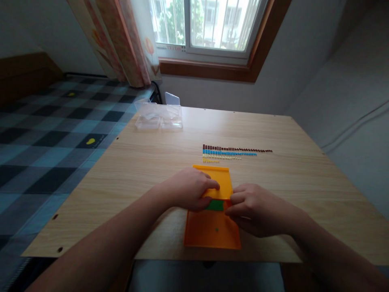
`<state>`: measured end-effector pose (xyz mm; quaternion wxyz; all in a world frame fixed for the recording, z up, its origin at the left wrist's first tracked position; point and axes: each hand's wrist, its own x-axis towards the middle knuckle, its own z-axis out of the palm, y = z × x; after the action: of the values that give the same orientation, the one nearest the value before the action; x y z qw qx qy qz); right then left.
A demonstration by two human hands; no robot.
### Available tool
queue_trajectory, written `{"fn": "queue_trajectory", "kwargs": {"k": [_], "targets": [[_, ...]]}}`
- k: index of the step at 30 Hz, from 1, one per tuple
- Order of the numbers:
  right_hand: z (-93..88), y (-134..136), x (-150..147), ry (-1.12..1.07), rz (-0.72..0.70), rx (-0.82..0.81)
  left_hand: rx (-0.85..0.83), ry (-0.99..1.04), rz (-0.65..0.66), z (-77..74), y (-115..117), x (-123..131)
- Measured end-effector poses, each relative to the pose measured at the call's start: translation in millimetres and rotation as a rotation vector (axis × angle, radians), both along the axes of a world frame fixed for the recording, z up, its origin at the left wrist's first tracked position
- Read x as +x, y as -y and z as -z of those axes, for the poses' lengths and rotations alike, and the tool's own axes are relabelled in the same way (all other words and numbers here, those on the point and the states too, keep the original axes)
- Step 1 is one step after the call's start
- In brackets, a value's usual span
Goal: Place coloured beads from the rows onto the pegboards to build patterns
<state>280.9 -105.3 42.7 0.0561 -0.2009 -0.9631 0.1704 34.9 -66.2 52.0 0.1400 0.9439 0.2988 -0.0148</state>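
Two shallow orange trays sit end to end near the table's front edge: a far orange tray [221,175] and a near orange tray [209,231]. My left hand [190,188] grips the near rim of the far tray with its fingers curled. My right hand [258,209] is closed in a pinch beside a small green plate [215,205] where the two trays meet; whether it touches the plate is unclear. A tiny green piece [216,230] lies in the near tray.
Rows of small brown, blue and pale yellow pieces [231,153] lie beyond the trays. A clear plastic box [158,115] stands at the wooden table's [127,170] far left. A checked bed cover [48,134] is to the left, a window [209,24] ahead.
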Motion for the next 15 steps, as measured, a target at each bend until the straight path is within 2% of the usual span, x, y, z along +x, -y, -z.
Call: {"fn": "queue_trajectory", "kwargs": {"k": [7, 12, 15], "targets": [[16.0, 10.5, -19.4, -0.059, -0.069, 0.130, -0.013, -0.012, 0.010, -2.7, -0.3, 1.0], [18.6, 14.6, -26.9, 0.013, -0.100, 0.137, -0.006, 0.004, 0.012, -3.2, 0.0, 1.0], [16.7, 14.2, -27.5, -0.057, -0.081, 0.092, 0.001, 0.023, 0.015, -2.4, 0.5, 0.7]]}}
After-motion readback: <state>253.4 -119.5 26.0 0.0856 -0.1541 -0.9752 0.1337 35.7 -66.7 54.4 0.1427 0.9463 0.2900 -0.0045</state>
